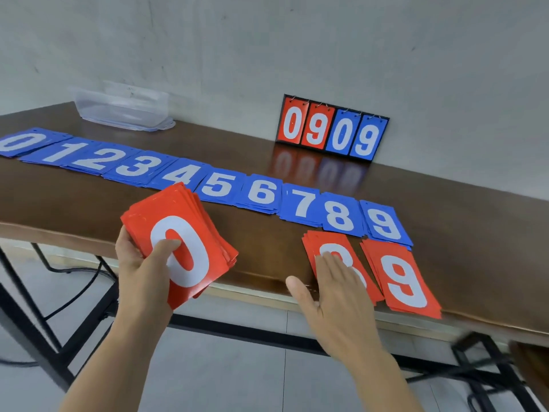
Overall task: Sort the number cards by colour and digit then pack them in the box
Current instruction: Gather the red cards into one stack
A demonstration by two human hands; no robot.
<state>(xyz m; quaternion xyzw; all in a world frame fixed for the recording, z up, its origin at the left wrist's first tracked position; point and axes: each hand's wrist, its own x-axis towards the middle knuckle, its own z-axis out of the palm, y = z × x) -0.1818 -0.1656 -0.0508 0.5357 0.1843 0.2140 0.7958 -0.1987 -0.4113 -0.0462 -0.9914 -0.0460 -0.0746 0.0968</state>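
The stack of red cards (181, 203) sits in the left hand (139, 269), held up over the front edge of the tabletop (267, 233). Its top card shows a white 0. The fingers curl under the stack's left side and the thumb (166, 245) presses across the face, and the cards are slightly fanned (their right edges step outward).

To the right, the red 8 pile (323, 242) lies on the tabletop near its front edge. The right hand (335, 292) lies flat on it with straight fingers, grasping nothing, and its thumb is spread out to the left over the edge. Just beside that pile, further right, is the red 9 pile (401, 281), with no hand on it.

Behind both runs a row of blue piles (261, 193) in digit order, from the blue 0 pile (20, 142) at far left to the blue 9 pile (384, 223) at right. Each pile touches or overlaps the next.

A clear plastic box (121, 110) stands at the far left of the tabletop, close to the wall (297, 40). A small flip scoreboard (332, 127) leans near the wall further right, showing red 0 and 9, then blue 0 and 9. Below the tabletop is a black metal frame (237, 330) over a pale tiled floor (222, 367).
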